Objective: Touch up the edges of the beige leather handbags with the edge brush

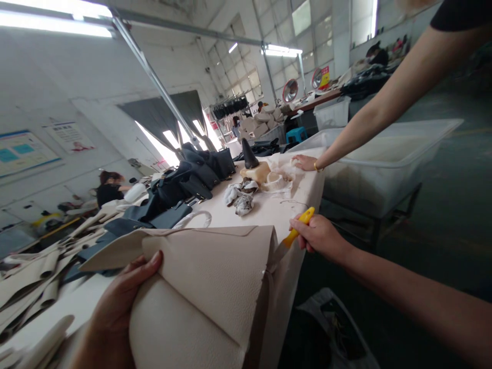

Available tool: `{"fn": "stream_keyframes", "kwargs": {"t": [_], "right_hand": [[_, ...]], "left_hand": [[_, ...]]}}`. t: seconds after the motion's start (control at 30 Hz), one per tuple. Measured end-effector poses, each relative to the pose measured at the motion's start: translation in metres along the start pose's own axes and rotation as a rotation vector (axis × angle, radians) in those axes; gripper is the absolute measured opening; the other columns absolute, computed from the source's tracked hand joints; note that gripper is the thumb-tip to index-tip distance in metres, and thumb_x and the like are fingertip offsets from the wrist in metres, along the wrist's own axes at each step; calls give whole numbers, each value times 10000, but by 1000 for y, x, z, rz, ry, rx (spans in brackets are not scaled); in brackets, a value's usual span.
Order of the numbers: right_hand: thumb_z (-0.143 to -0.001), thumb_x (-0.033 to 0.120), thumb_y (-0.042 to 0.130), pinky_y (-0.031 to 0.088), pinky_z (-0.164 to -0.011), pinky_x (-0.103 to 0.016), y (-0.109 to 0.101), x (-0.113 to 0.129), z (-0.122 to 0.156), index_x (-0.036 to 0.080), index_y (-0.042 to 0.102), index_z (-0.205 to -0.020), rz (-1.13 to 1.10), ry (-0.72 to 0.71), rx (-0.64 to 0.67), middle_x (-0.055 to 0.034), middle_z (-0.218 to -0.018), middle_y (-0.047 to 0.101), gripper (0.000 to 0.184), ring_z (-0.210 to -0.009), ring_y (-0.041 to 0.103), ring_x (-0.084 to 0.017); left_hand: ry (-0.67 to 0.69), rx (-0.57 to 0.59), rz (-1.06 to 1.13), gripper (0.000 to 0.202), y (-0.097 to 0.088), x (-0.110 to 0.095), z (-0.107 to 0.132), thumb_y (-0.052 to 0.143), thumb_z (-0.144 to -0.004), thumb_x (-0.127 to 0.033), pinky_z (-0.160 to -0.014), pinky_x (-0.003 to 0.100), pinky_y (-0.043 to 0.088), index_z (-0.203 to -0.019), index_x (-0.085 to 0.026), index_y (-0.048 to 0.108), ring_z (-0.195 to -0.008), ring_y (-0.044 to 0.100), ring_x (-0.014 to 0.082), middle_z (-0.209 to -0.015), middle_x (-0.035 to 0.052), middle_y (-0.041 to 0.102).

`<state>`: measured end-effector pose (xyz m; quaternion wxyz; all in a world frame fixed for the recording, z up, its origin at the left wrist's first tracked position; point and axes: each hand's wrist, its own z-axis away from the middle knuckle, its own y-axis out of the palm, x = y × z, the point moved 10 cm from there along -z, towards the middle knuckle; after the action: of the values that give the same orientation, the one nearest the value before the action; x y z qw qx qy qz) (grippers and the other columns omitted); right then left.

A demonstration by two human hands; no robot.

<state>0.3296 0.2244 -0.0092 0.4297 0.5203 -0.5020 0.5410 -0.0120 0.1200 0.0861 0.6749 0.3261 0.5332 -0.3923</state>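
My left hand (115,307) grips a beige leather bag piece (207,277) at its left side, thumb laid on top, and holds it bent over the near end of the table. My right hand (319,237) is closed round a yellow-handled tool (295,230) whose blade points at the right edge of the beige piece. Another person's hand (305,162) reaches in from the upper right and rests on white scraps (279,179) at the table's far end.
The long work table (269,210) carries dark blue bags (184,184), crumpled rags (240,197) and a black cone on a block (249,156). Beige straps (34,287) lie at left. A large white plastic bin (384,164) stands at right. A seated person (109,187) is at far left.
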Motion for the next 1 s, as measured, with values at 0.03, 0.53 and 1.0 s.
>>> {"fn": "stream_keyframes", "kwargs": {"t": [0.03, 0.53, 1.0], "right_hand": [[-799, 479, 491, 303, -342, -182, -8, 6, -3, 173, 555, -630, 13, -30, -32, 14, -389, 523, 355, -300, 392, -69], [-844, 451, 469, 427, -477, -241, -82, 36, -166, 202, 501, -445, 440, -346, -365, -29, -431, 557, 472, -426, 521, -136], [-834, 377, 418, 350, -405, -238, -81, 50, -132, 188, 542, -637, 287, -292, -428, -2, -435, 503, 300, -374, 419, -113]], "left_hand": [[-4, -3, -8, 530, 1, 0, 2, 936, -268, -262, -387, 305, 553, -756, -193, 738, -463, 661, 273, -643, 55, 737], [-106, 59, 65, 642, 3, 10, -4, 926, -362, -309, -465, 470, 584, -961, -248, 703, -632, 693, 413, -783, 95, 757], [-28, 55, 71, 460, 11, -1, 3, 900, -371, -252, -405, 307, 546, -790, -191, 719, -470, 663, 261, -646, 68, 734]]}}
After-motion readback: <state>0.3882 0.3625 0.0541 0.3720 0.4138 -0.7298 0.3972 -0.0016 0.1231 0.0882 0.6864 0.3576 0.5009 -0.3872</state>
